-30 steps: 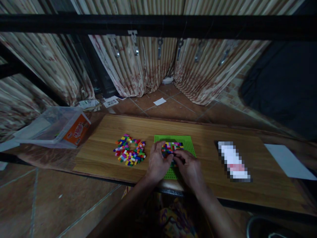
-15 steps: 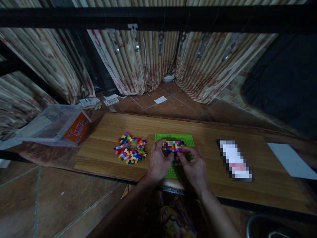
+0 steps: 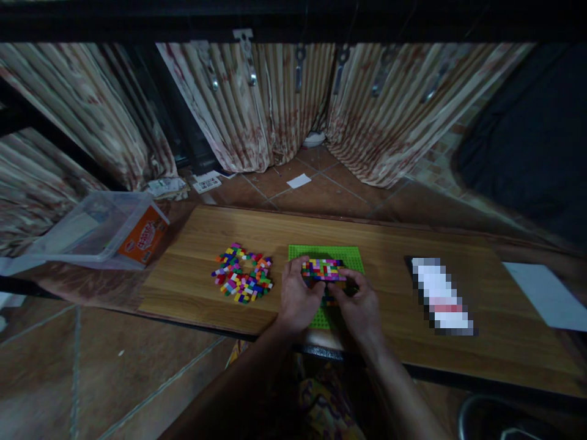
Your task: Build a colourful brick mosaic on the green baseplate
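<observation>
Two bare hands meet over a studded bright green plastic baseplate (image 3: 354,252), gripping a rectangular block of multicoloured plastic bricks (image 3: 323,269) between them. The left hand (image 3: 297,299) has its fingers bent over the block's left end, with the thumb reaching toward the near side. The right hand (image 3: 363,307) has its fingers curled at the right end, the thumb tucked inward near the left thumb, so both hands are partly closed around the block. More coloured bricks show beneath the block, between the thumbs; whether the two parts touch cannot be told. The baseplate lies on a long wood-grain table (image 3: 206,229), close to its near edge. To the left of the hands, small loose multicoloured bricks (image 3: 243,286) lie in a rough ring. Farther left is a clear plastic bin (image 3: 98,247) with an orange label (image 3: 144,237). On the right lie a dark-edged flat object (image 3: 440,293), its face pixelated, and, well apart from the hands, a white sheet (image 3: 543,294).
</observation>
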Action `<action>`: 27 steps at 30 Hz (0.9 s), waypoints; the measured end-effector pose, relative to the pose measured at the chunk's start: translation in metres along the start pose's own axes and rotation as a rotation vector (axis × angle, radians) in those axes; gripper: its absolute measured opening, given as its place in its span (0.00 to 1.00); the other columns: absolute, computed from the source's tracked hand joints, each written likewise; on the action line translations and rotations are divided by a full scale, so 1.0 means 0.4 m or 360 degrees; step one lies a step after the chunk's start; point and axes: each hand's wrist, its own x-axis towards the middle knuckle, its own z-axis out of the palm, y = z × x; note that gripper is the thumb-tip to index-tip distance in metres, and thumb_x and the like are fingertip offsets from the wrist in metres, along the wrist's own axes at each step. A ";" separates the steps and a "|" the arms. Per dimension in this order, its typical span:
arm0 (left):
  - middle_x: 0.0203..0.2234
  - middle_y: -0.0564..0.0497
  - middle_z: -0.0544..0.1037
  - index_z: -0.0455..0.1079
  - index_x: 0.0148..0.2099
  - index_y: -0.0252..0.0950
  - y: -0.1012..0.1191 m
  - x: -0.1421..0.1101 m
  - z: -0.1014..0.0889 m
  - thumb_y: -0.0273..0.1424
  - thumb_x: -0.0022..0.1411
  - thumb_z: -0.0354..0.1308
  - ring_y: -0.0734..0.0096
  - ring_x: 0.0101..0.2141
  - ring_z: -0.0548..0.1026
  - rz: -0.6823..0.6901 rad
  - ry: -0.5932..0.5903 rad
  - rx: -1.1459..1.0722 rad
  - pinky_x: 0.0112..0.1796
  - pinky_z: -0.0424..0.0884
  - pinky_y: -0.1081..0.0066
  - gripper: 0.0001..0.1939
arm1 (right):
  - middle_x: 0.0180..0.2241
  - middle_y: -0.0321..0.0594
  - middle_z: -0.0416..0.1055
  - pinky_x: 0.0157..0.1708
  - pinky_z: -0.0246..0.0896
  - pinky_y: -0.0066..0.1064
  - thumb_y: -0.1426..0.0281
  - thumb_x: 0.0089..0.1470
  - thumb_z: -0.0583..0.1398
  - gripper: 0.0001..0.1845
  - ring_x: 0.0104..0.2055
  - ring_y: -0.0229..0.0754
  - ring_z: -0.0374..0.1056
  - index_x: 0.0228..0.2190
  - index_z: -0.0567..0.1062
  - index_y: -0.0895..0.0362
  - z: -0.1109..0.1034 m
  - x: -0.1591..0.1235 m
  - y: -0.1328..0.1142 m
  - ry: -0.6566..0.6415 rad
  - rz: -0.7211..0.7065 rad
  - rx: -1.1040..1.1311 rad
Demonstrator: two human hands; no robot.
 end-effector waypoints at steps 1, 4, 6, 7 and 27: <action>0.50 0.45 0.68 0.62 0.55 0.36 0.000 -0.001 0.002 0.26 0.50 0.60 0.62 0.51 0.68 -0.0001 0.0007 -0.0019 0.52 0.66 0.63 0.28 | 0.40 0.44 0.73 0.46 0.61 0.41 0.61 0.44 0.63 0.20 0.43 0.48 0.68 0.40 0.74 0.57 0.000 0.001 0.000 0.0001 0.0006 -0.0004; 0.49 0.44 0.69 0.62 0.55 0.35 -0.002 0.000 0.008 0.24 0.50 0.59 0.61 0.52 0.68 0.0013 0.0045 -0.0057 0.53 0.64 0.62 0.28 | 0.40 0.45 0.73 0.45 0.62 0.42 0.61 0.44 0.63 0.21 0.43 0.48 0.68 0.41 0.74 0.57 0.004 0.004 0.005 -0.0027 0.0029 0.0004; 0.48 0.43 0.69 0.63 0.54 0.34 -0.004 0.002 0.009 0.23 0.49 0.60 0.60 0.52 0.67 0.0017 0.0064 -0.0078 0.54 0.63 0.61 0.28 | 0.41 0.46 0.73 0.46 0.62 0.43 0.61 0.44 0.63 0.22 0.43 0.49 0.68 0.42 0.74 0.58 0.008 0.006 0.010 -0.0049 0.0018 0.0047; 0.48 0.43 0.70 0.64 0.53 0.34 -0.005 0.003 0.009 0.23 0.48 0.60 0.60 0.52 0.67 0.0020 0.0067 -0.0096 0.54 0.63 0.60 0.28 | 0.42 0.46 0.74 0.46 0.62 0.43 0.61 0.43 0.63 0.23 0.44 0.49 0.68 0.42 0.74 0.57 0.009 0.007 0.012 -0.0054 0.0007 0.0085; 0.43 0.46 0.75 0.69 0.46 0.38 -0.176 -0.086 -0.313 0.24 0.57 0.52 0.64 0.46 0.73 0.0253 0.0345 0.0475 0.49 0.70 0.63 0.14 | 0.44 0.51 0.74 0.46 0.63 0.46 0.52 0.53 0.53 0.25 0.45 0.55 0.70 0.39 0.76 0.58 -0.132 -0.054 0.162 0.0248 -0.0153 -0.0469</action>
